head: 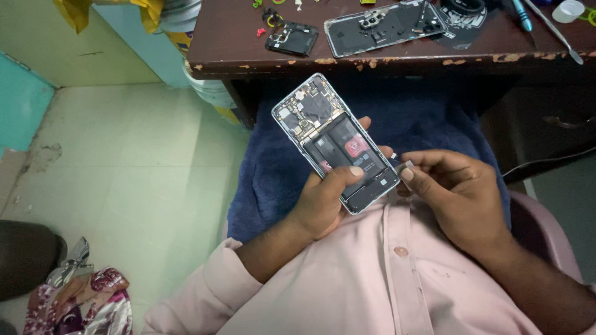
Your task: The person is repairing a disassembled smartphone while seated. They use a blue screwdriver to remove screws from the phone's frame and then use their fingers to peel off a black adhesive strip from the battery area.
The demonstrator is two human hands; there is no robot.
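Fingers of the left hand (326, 198) clamp an opened smartphone (338, 142), its glossy battery and circuit board exposed. Right hand (456, 189) pinches a small pale tab (406, 166) beside a chipped dark wooden desk (385, 60) above a pale tiled floor (136, 161).

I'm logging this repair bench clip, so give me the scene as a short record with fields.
Left hand: grips opened phone, back cover off, circuit board and battery exposed
Right hand: pinches small pale tab at phone's lower edge
Desk: dark wood, chipped edge
On desk: back cover, small black part, tweezers
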